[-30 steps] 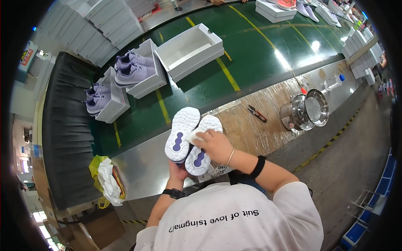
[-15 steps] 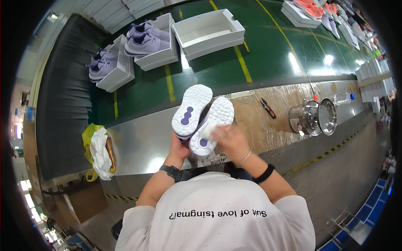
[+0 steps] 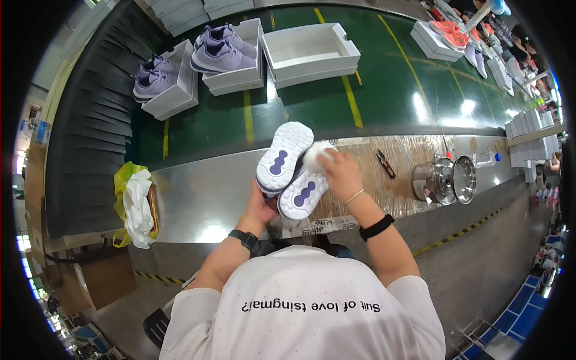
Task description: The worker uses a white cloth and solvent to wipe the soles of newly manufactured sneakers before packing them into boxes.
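Observation:
My left hand (image 3: 261, 207) grips a pair of sneakers from beneath, soles turned up. The left sneaker (image 3: 283, 150) and the right sneaker (image 3: 303, 195) have white soles with purple patches in the middle. A soft white wad, which looks like a cloth (image 3: 315, 155), is pinched in my right hand (image 3: 342, 174). It presses on the far end of the right sole and covers part of it. My left fingers are mostly hidden behind the shoes.
Brown wrapped cardboard (image 3: 360, 186) covers the metal bench. Thread snips (image 3: 386, 164), a steel pot (image 3: 425, 180) and a plastic bottle (image 3: 485, 159) lie rightward. A yellow bag (image 3: 123, 180) sits left. On the green conveyor (image 3: 384, 102) stand shoe boxes, including an open one (image 3: 312, 75) without shoes.
My right hand has moved the white cloth from the near part of the right sole to its far end. The purple patch there is now uncovered. The whole view has shifted slightly.

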The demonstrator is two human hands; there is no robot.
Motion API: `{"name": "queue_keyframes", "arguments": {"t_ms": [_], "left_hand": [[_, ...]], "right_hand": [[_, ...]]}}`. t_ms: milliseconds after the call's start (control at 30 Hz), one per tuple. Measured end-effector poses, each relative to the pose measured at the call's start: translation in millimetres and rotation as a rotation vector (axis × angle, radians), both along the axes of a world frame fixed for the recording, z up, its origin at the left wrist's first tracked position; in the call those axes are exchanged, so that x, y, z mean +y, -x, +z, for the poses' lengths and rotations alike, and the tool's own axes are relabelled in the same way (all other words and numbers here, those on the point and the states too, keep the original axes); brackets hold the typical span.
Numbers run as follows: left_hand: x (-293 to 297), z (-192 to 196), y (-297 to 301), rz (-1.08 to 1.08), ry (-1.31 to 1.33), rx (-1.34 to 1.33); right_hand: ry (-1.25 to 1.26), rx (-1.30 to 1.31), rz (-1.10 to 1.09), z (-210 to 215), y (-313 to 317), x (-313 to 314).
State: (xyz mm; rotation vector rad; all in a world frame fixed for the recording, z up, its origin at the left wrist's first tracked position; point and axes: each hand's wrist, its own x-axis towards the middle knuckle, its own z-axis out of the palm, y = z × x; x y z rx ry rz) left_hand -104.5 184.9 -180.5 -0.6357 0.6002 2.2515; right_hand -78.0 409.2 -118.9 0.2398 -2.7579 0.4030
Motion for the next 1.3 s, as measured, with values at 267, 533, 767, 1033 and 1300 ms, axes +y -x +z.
{"name": "queue_keyframes", "arguments": {"t_ms": [267,533,767,1033,1300], "left_hand": [[-15,6,-12,0.001,-0.083,-0.022],[-13,3,-6,-0.052,-0.006,-0.063],[-38,-9,6,-0.078,-0.108,0.100],[21,122,110,-0.616,0.035,1.063],[24,141,133,-0.689,0.021,1.067]], "right_hand": [[0.130,0.056,0.432,59,-18,-76],[0.135,-0.080,0.245,20,62,-28],[0.083,-0.001,0.590,68,50,-109],[0.058,-0.555,0.033,-4,156,-86],[0.349,-0.483,-0.189,-14,127,-89]]}}
